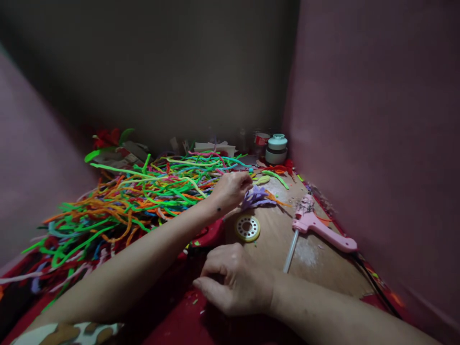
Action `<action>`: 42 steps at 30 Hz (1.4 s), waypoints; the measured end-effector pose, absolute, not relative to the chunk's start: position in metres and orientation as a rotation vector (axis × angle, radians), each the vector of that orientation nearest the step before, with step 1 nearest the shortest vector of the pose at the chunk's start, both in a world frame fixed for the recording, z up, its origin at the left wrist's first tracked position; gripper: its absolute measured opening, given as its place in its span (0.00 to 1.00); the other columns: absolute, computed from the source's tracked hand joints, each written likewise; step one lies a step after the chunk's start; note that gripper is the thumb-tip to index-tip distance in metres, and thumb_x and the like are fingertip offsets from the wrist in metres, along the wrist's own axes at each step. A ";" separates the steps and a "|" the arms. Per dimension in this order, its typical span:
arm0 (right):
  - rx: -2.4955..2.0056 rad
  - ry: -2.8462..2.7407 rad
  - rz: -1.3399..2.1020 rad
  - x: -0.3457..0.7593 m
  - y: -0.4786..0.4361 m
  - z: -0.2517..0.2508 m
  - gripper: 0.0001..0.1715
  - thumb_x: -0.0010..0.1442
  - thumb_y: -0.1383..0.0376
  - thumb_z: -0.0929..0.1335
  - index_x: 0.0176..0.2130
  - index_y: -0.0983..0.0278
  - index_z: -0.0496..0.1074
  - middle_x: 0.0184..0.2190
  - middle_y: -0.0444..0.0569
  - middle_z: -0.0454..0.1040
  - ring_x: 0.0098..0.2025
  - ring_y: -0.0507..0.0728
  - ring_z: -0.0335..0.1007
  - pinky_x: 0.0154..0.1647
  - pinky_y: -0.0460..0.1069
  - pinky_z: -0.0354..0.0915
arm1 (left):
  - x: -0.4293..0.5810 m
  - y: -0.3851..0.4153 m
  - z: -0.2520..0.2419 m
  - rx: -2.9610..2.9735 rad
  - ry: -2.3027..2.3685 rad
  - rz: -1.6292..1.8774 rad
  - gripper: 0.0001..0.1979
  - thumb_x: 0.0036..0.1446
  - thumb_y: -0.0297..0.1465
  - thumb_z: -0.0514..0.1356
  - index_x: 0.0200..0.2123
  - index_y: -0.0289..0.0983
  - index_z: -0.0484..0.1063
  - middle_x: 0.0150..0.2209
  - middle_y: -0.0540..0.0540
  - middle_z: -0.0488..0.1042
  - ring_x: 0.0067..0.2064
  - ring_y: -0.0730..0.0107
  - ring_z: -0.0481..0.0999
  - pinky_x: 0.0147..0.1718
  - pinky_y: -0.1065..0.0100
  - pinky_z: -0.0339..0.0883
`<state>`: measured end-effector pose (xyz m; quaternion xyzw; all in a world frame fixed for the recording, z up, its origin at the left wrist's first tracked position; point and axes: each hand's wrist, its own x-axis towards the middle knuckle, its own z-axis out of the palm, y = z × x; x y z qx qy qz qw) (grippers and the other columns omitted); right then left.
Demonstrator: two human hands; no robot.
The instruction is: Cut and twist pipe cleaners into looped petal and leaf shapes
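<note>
1. The purple pipe-cleaner bundle (257, 196) lies crosswise on the board (280, 239), strands pointing right toward the glue gun (316, 225).
2. Our left hand (232, 189) pinches its left end; whether our curled right hand (235, 280) grips anything, we cannot tell.

The pipe cleaners (143, 191) mix neon green, orange, pink, yellow and turquoise. The twisted piece (257, 196) is lilac. The glue gun (319, 225) is pale pink, with a white stick. The disc (247, 227) is cream and perforated. The table (323, 268) is brown wood, over red cloth (187, 321).
</note>
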<state>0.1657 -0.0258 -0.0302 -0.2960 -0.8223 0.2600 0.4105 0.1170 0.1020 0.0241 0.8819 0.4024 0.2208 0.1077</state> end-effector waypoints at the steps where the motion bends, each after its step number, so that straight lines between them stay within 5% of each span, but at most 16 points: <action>1: -0.747 -2.067 0.654 0.166 -0.026 -0.031 0.12 0.53 0.65 0.65 0.21 0.65 0.70 0.18 0.46 0.71 0.21 0.50 0.65 0.25 0.44 0.59 | 0.112 0.098 0.029 2.574 1.178 0.699 0.08 0.53 0.28 0.55 0.32 0.34 0.75 0.27 0.46 0.75 0.29 0.72 0.71 0.29 0.73 0.59; 11: -0.760 -1.995 0.690 0.169 -0.032 -0.027 0.16 0.54 0.67 0.63 0.18 0.64 0.58 0.16 0.43 0.62 0.20 0.48 0.57 0.23 0.45 0.51 | 0.029 0.021 0.027 2.199 1.159 0.662 0.15 0.57 0.35 0.53 0.22 0.33 0.67 0.18 0.54 0.60 0.21 0.80 0.59 0.22 0.77 0.54; 16: -0.774 -2.038 0.702 0.170 -0.033 -0.028 0.19 0.57 0.69 0.62 0.18 0.63 0.51 0.17 0.42 0.57 0.21 0.48 0.53 0.23 0.46 0.49 | 0.006 -0.003 -0.014 2.206 1.126 0.695 0.14 0.58 0.33 0.51 0.23 0.33 0.67 0.21 0.51 0.66 0.24 0.79 0.65 0.25 0.77 0.59; 21: -0.719 -2.064 0.656 0.171 -0.034 -0.029 0.17 0.58 0.71 0.61 0.19 0.64 0.58 0.17 0.44 0.60 0.21 0.49 0.56 0.24 0.46 0.52 | -0.001 -0.006 -0.035 2.641 0.771 0.774 0.08 0.58 0.28 0.48 0.33 0.34 0.65 0.27 0.47 0.71 0.28 0.75 0.70 0.27 0.74 0.62; 25: -0.713 -2.077 0.566 0.167 -0.035 -0.030 0.16 0.58 0.72 0.60 0.20 0.65 0.61 0.16 0.44 0.62 0.20 0.49 0.57 0.23 0.46 0.52 | -0.006 -0.004 -0.037 2.879 0.578 0.802 0.05 0.54 0.29 0.48 0.31 0.35 0.62 0.24 0.48 0.68 0.23 0.74 0.66 0.19 0.71 0.57; 33: -0.632 -2.130 0.425 0.159 -0.035 -0.030 0.17 0.56 0.77 0.61 0.19 0.65 0.58 0.16 0.44 0.61 0.20 0.48 0.57 0.21 0.45 0.51 | -0.008 -0.004 -0.036 2.944 0.580 0.764 0.05 0.52 0.29 0.48 0.26 0.37 0.59 0.23 0.48 0.68 0.22 0.74 0.66 0.18 0.70 0.55; 42: -0.727 -2.181 0.290 0.165 -0.040 -0.030 0.20 0.57 0.74 0.62 0.18 0.64 0.53 0.15 0.40 0.55 0.18 0.46 0.51 0.21 0.46 0.46 | -0.018 -0.002 -0.019 2.767 0.879 1.007 0.07 0.59 0.26 0.49 0.37 0.34 0.65 0.29 0.46 0.72 0.29 0.75 0.71 0.28 0.74 0.62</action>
